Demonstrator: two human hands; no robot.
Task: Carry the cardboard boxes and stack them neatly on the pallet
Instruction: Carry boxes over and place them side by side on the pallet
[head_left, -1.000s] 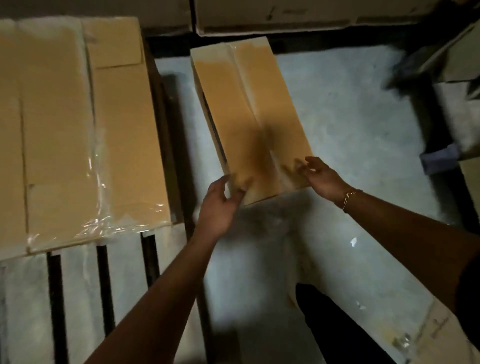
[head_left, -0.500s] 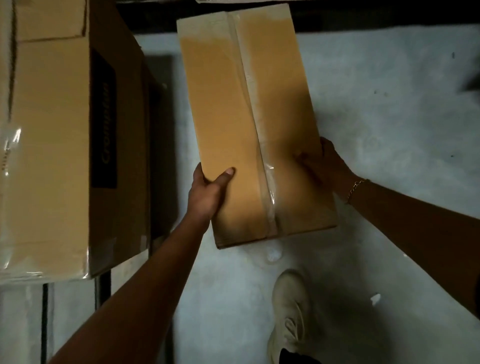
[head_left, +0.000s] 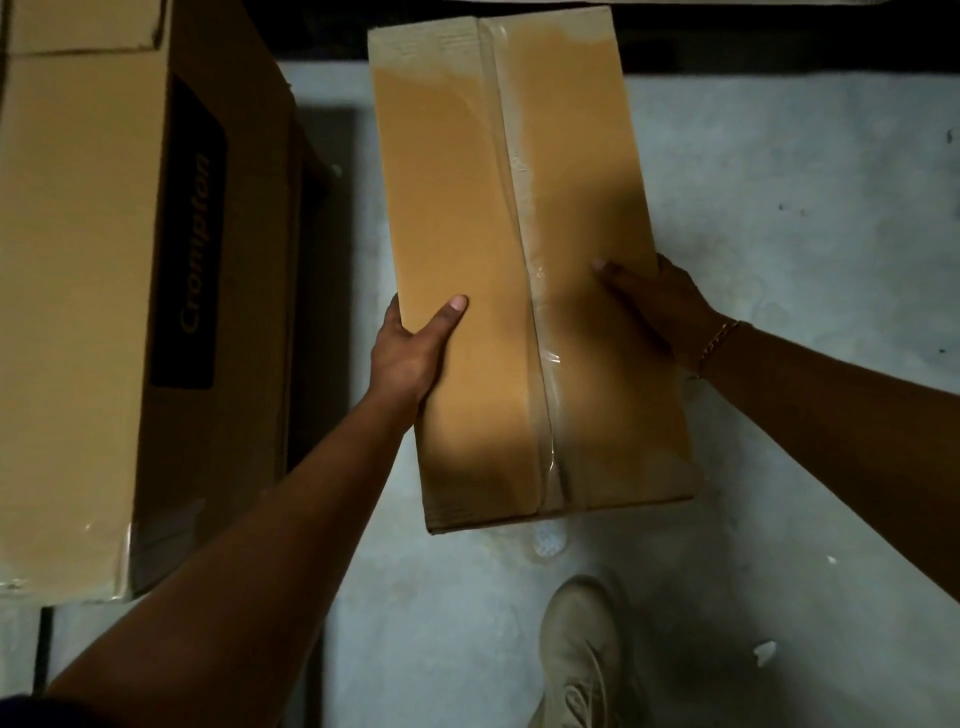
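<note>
A long brown cardboard box (head_left: 467, 218), taped down its middle seam, is held up over the grey floor. My left hand (head_left: 410, 353) grips its left edge, thumb lying on the top face. My right hand (head_left: 654, 301) grips the right edge, thumb on top; a bracelet shows at that wrist. Fingers of both hands are hidden under the box. At the left stands a bigger cardboard box (head_left: 78, 312) with a black printed label on its side; it sits on the pallet (head_left: 47, 639), of which only a pale slat shows at the bottom left.
Grey concrete floor (head_left: 779, 208) spreads to the right and below the held box. My shoe (head_left: 582, 654) is on the floor at the bottom centre. A dark gap and more cartons run along the top edge.
Both hands have closed on the box's sides and lifted it off the floor toward me; it now looks larger and nearer. The view has shifted closer to the big box on the left.
</note>
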